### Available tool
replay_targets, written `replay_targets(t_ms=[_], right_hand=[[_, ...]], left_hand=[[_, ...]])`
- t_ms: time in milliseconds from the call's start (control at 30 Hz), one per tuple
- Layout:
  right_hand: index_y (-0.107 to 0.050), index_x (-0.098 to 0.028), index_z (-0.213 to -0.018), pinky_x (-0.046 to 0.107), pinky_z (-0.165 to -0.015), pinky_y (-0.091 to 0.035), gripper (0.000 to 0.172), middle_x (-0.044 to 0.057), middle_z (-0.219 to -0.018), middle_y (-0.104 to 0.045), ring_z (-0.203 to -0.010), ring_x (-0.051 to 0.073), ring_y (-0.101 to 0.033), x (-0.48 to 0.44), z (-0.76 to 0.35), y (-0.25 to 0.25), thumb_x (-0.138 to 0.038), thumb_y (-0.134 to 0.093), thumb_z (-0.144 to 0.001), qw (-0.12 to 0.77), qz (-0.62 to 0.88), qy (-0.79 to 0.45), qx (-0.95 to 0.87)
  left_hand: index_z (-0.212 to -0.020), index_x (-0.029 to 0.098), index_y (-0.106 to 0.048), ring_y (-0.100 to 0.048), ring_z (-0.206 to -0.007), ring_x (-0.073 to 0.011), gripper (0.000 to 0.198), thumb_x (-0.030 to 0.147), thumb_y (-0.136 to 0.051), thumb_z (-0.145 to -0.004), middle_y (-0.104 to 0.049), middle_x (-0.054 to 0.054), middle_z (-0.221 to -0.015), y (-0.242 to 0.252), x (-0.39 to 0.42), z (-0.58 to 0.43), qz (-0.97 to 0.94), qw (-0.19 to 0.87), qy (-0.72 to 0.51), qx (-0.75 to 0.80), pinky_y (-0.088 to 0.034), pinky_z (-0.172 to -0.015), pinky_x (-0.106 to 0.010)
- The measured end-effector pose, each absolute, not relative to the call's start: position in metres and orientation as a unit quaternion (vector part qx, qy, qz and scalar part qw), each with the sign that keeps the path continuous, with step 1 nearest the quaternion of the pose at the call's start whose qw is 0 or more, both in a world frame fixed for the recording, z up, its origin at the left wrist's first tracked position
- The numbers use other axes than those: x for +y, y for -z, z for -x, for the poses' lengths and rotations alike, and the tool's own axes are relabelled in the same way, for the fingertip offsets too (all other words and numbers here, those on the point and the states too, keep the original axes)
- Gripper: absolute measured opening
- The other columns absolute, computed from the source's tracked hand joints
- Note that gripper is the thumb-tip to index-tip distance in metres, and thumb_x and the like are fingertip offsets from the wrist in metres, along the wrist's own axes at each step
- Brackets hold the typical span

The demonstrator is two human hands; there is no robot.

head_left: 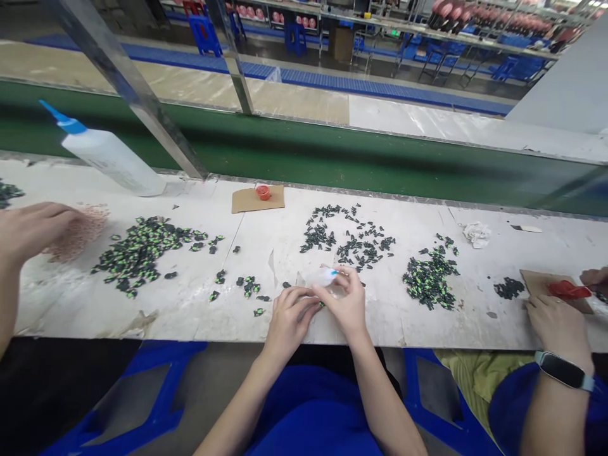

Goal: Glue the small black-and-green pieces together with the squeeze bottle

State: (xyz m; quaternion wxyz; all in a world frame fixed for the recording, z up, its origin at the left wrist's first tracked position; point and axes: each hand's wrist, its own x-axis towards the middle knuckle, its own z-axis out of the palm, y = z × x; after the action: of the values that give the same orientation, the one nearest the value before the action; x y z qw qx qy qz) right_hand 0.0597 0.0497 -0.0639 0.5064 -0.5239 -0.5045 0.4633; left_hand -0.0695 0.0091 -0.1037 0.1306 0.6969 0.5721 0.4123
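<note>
At the front of the table my right hand [346, 303] is closed around a small translucent white glue bottle [319, 277] with a blue tip. Right beside it my left hand [291, 318] has its fingers pinched together, almost touching the right thumb. A speck of green shows at its fingertips, but what they hold is mostly hidden. Several loose black-and-green pieces [249, 286] lie left of my hands. Beyond the hands are scattered small black pieces [363, 247].
Piles of black-and-green parts lie left [142, 250] and right [432, 275]. A large white bottle [114, 161] leans at back left. A red cup [263, 192] sits on cardboard [242, 201]. Co-workers' hands [33, 231] work at both sides; a green-sided barrier [304, 152] runs behind.
</note>
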Motion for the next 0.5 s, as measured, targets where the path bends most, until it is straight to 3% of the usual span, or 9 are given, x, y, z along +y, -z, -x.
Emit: replay_targets(t_ms=[133,333,500], right_hand=[[-0.059,-0.025,-0.097,0.039,-0.088,-0.054,0.034,0.006,-0.105,-0.075,-0.102,0.025,-0.070,0.064,-0.042,0.068,-0.025,-0.076,-0.066,0.441,0.538,-0.417,-0.585],[-0.067,-0.024,-0.112,0.041,-0.085,-0.053,0.042,0.009,-0.103,-0.073,-0.099,0.028,-0.066,0.056,-0.074,0.064,-0.030,-0.075,-0.072,0.394,0.557,-0.316,-0.660],[-0.075,-0.024,-0.088,0.040,-0.073,-0.048,0.013,0.008,-0.082,-0.071,-0.081,0.028,-0.059,0.040,-0.117,0.069,-0.031,-0.068,-0.080,0.362,0.644,-0.196,-0.645]], left_hand=[[-0.089,0.025,-0.070,-0.059,-0.094,-0.0241,0.015,0.024,-0.056,-0.091,-0.070,-0.005,-0.091,0.108,0.009,0.070,-0.705,0.132,-0.406,0.566,-0.047,-0.081,-0.038],[-0.088,0.025,-0.068,-0.058,-0.096,-0.0246,0.009,0.023,-0.059,-0.089,-0.072,-0.003,-0.088,0.112,0.008,0.073,-0.696,0.176,-0.408,0.564,-0.045,-0.085,-0.041],[-0.084,0.026,-0.069,-0.062,-0.094,-0.0233,0.008,0.023,-0.062,-0.087,-0.071,-0.002,-0.085,0.107,0.008,0.072,-0.677,0.196,-0.415,0.575,-0.046,-0.086,-0.039]])
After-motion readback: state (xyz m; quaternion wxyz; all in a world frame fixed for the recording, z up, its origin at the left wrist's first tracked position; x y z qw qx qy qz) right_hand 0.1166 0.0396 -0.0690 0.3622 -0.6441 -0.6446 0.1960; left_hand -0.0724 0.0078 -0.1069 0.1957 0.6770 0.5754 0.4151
